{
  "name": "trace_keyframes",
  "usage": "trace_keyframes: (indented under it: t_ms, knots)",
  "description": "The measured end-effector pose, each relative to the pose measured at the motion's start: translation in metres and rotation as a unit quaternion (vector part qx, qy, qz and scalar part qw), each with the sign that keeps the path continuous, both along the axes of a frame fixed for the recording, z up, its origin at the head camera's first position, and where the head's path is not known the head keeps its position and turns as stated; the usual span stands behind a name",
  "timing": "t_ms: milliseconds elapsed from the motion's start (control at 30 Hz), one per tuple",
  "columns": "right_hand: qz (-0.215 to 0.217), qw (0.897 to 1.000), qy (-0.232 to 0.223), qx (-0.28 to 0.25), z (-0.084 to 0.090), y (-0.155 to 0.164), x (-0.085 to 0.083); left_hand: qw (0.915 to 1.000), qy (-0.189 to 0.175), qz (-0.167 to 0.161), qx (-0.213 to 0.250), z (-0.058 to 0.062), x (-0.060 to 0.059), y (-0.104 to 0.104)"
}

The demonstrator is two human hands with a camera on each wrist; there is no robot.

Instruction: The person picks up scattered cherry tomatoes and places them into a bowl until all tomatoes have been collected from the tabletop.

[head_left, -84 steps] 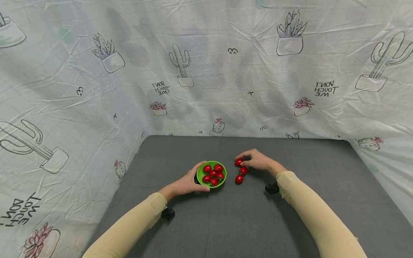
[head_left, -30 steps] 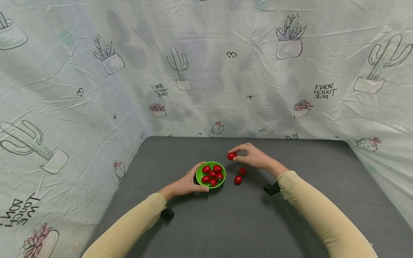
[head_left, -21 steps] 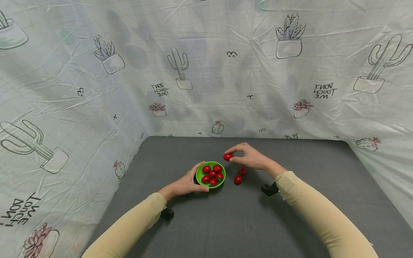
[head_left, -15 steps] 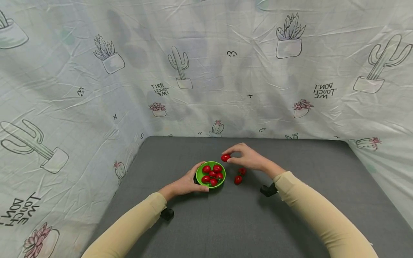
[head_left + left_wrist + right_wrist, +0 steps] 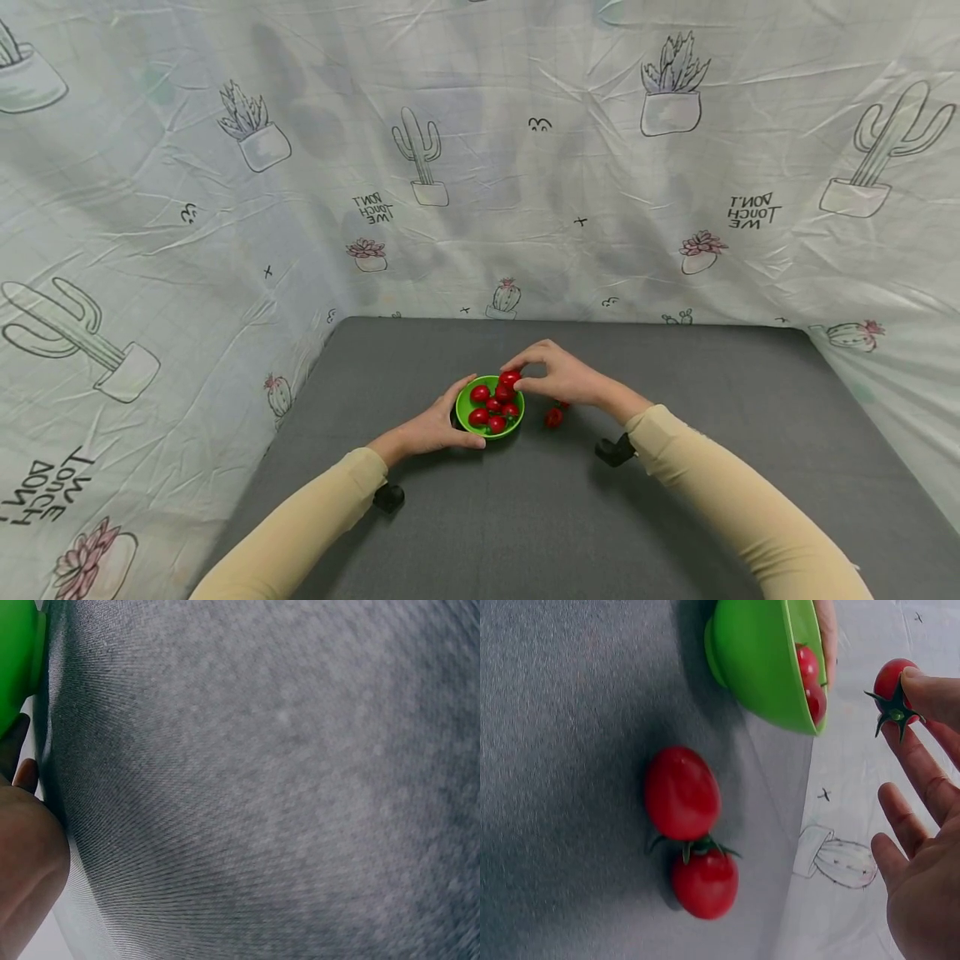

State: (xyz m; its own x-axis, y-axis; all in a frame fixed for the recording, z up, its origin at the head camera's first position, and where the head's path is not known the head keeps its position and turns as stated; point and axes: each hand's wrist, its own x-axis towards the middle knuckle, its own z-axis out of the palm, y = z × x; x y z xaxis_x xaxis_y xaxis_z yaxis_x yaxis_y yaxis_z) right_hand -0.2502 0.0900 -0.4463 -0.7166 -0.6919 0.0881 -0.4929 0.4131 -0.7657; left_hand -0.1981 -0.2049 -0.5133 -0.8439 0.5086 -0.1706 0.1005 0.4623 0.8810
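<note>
A small green bowl [image 5: 466, 405] on the grey cloth holds several red cherry tomatoes [image 5: 478, 417]. My left hand [image 5: 427, 429] grips the bowl from its left side, thumb at the near side and fingers round the far side. In the left wrist view, only part of the bowl [image 5: 13, 660] and some fingers show. Between thumb and fingers my right hand [image 5: 562, 375] pinches a cherry tomato [image 5: 894, 682] over the bowl's far right rim, its green calyx visible. Two more tomatoes lie close together right of the bowl, one [image 5: 682, 793] beside the other [image 5: 705, 883].
A dark grey cloth [image 5: 480, 517] covers the table. Pale fabric [image 5: 510, 167] printed with potted cacti hangs behind and at the sides. Black wrist cameras [image 5: 388, 498] sit under both forearms.
My right hand picked a tomato from the group on the cloth, raised it, and carried it left to over the bowl. My left hand stays on the bowl.
</note>
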Motion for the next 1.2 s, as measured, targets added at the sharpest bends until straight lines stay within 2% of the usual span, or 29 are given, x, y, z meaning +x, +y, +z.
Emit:
trace_keyframes:
  t_ms: [267,567,1000,1200]
  knots:
    - [0.013,1.0,-0.009,0.004,0.0,-0.01,0.004,1.0,-0.006,0.001,0.005,0.0,-0.001,0.0]
    - [0.031,0.999,0.001,0.012,-0.004,-0.024,0.008,0.9999,-0.008,-0.003,0.011,-0.002,-0.002,0.0]
    - [0.054,0.997,0.05,0.026,-0.02,-0.035,0.01,0.9998,-0.009,-0.006,0.016,-0.003,-0.002,-0.002]
    - [0.058,0.996,0.052,0.032,-0.021,-0.039,0.014,0.9997,-0.01,-0.011,0.021,-0.002,-0.002,-0.003]
